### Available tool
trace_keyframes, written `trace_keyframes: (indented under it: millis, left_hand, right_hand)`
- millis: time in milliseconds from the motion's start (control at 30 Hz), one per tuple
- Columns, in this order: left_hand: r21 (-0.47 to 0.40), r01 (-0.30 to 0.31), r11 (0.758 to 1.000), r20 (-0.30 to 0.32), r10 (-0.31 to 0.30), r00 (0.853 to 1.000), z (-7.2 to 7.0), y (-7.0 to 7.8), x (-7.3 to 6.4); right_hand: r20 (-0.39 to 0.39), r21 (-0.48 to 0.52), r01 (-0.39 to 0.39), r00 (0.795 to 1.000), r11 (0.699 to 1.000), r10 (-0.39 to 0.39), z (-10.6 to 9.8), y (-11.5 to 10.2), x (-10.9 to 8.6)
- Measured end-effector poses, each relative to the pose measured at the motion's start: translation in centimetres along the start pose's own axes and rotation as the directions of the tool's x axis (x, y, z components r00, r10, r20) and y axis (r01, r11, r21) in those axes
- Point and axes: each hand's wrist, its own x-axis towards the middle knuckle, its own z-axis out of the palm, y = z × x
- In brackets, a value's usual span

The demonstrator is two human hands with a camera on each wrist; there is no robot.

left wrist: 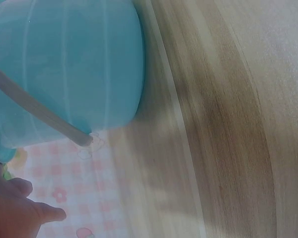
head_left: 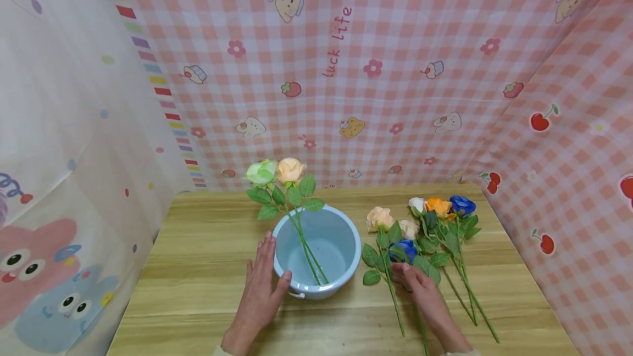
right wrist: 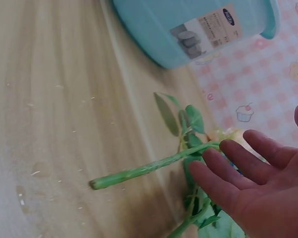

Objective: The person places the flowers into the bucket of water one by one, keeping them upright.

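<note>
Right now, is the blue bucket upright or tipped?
Upright: the bucket stands on the table, its opening facing up, two flower stems leaning inside.

Pink checked cloth (head_left: 415, 26) past far edge of tabletop (head_left: 193, 268): red "luck life" lettering (head_left: 338, 42), running up sideways. Right wrist view: lone red "e" (right wrist: 210, 94) on same cloth. Blue bucket (right wrist: 154, 25), mid-tabletop: label (right wrist: 208, 32) with dark oval logo (right wrist: 228, 17); brand letters and small print too blurred to read.

Right hand (right wrist: 260, 186), fingers extended, at a green stem (right wrist: 144, 171) among leaves (right wrist: 193, 119), its cut end toward the near side; contact is unclear. Left, a labelled blue bucket (right wrist: 154, 25) on a wooden table (right wrist: 64, 124); far, pink checked cloth (right wrist: 275, 64).
</note>
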Motion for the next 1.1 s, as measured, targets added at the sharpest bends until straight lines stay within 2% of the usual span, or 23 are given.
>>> trace_keyframes:
  millis: [233, 433, 567, 733, 933, 1100]
  left_hand:
    - [0.004, 0.004, 1.0, 0.004, -0.004, 1.0, 0.0, 0.1, 0.0]
    - [-0.009, 0.011, 1.0, 0.006, -0.011, 1.0, -0.1, 0.1, -0.1]
    - [-0.007, 0.011, 1.0, 0.006, -0.011, 1.0, -0.1, 0.1, -0.1]
    - [-0.003, 0.01, 1.0, 0.004, -0.01, 1.0, -0.1, 0.1, -0.1]
    - [0.004, 0.009, 1.0, 0.005, -0.009, 1.0, 0.0, 0.1, 0.0]
    - [0.001, 0.007, 1.0, 0.004, -0.007, 1.0, -0.1, 0.1, 0.0]
  right_hand:
    - [-0.028, 0.006, -0.046, 0.999, 0.999, 0.046, 0.0, 0.9, 0.3]
    - [-0.056, -0.047, -0.087, 0.995, 0.995, 0.085, 0.0, 1.8, 0.9]
    - [-0.059, -0.093, -0.073, 0.996, 0.993, 0.068, 0.1, 2.4, 1.3]
    - [-0.064, -0.175, -0.019, 0.998, 0.984, 0.008, 0.5, 2.9, 1.7]
    - [-0.074, -0.306, 0.04, 0.995, 0.951, -0.066, 0.9, 3.0, 1.9]
    - [-0.069, -0.465, 0.074, 0.991, 0.882, -0.119, 1.0, 2.8, 2.2]
